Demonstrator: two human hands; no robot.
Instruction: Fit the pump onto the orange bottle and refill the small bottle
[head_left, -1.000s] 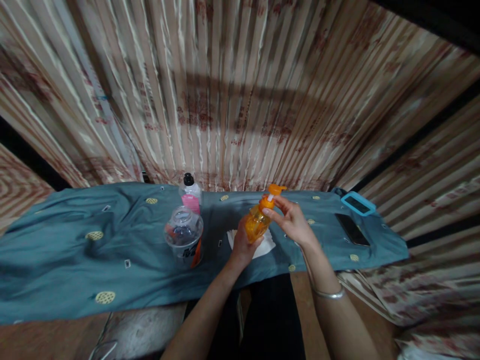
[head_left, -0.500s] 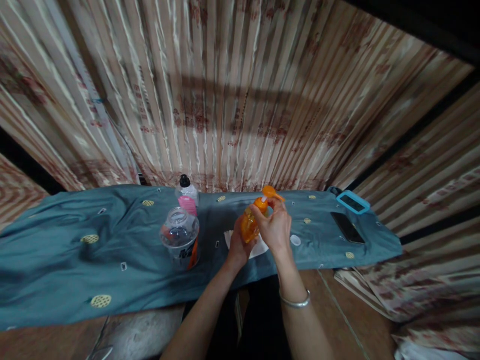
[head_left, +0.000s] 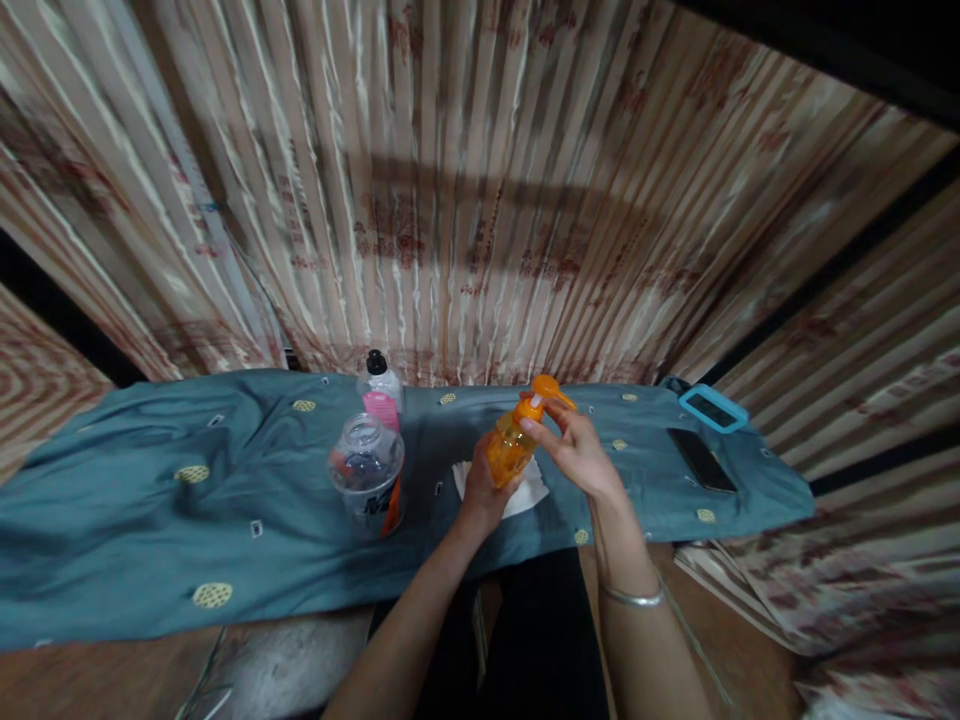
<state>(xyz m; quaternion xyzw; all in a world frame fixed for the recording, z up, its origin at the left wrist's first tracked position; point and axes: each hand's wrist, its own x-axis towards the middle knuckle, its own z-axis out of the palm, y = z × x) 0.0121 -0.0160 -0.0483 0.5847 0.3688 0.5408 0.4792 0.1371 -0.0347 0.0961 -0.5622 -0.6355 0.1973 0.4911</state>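
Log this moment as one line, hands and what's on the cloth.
left hand: holds orange pump bottle | right hand: at pump top | cloth: clear jar, pink-label bottle, phone

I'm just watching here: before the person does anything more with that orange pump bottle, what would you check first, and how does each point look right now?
1. Left hand has a firm grip on the orange pump bottle: ok, it wraps the lower body.
2. Right hand is on the pump collar: ok, fingertips touch it just under the orange pump head.
3. Bottle is upright: not ok, it tilts to the right.
4. White tissue lies under the bottle to catch drips: ok.
5. Clear jar and pink-labelled bottle stand apart from the hands: ok.
6. Pump is screwed tight: cannot tell.
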